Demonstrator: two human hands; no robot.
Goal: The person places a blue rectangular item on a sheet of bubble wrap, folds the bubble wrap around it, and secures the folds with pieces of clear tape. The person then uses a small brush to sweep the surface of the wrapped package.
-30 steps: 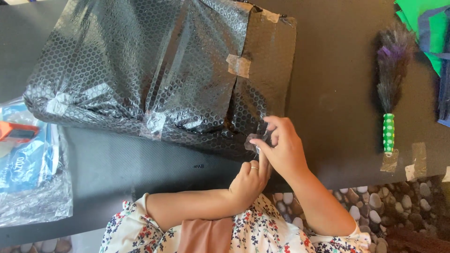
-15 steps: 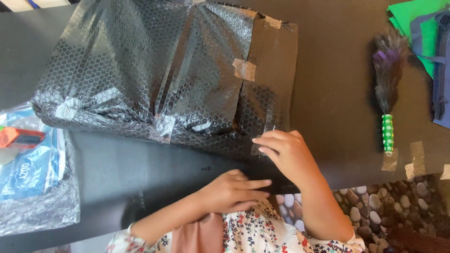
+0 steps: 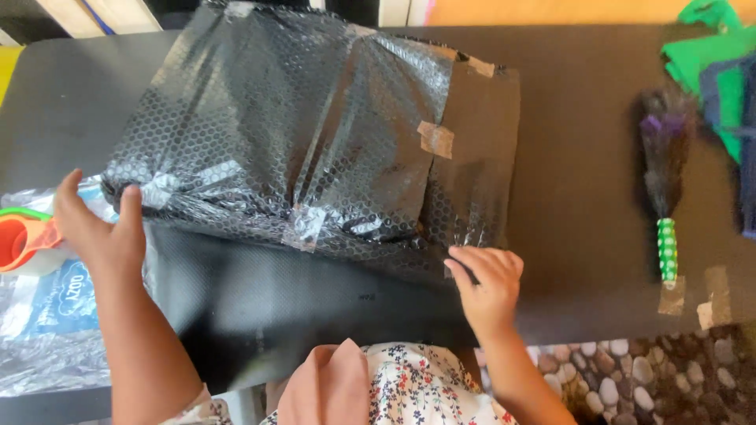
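A large, flat, rectangular parcel wrapped in black bubble-wrap plastic (image 3: 315, 149) lies on a dark grey tabletop (image 3: 591, 157), seen from above by the person working on it. Everything here is placed relative to that parcel.

Pieces of tape hold the wrapping closed: a tan strip (image 3: 435, 139) sits on its right half where two sheets overlap, and a clear strip (image 3: 305, 227) crosses the fold along its near edge. These appear to keep the loose plastic from opening.

The right hand (image 3: 488, 283) rests at the parcel's near right corner, fingers curled and fingertips pressing on the wrapping, apparently pinning or smoothing the edge there. It grips nothing that can be seen.

The left hand (image 3: 98, 232) is at the parcel's near left corner, fingers spread open, the thumb touching the wrapped edge. It seems to steady that end. It holds nothing.

Just left of the parcel, under and beyond the left hand, lies a clear plastic bag with blue printed contents (image 3: 47, 315), and beside it a tape dispenser in orange and green (image 3: 24, 236), partly cut off by the picture's edge.

Well to the right of the parcel lies a small brush with dark purple bristles and a green beaded handle (image 3: 665, 189). Beyond it, at the table's far right corner, sits folded green and blue cloth (image 3: 717, 71).
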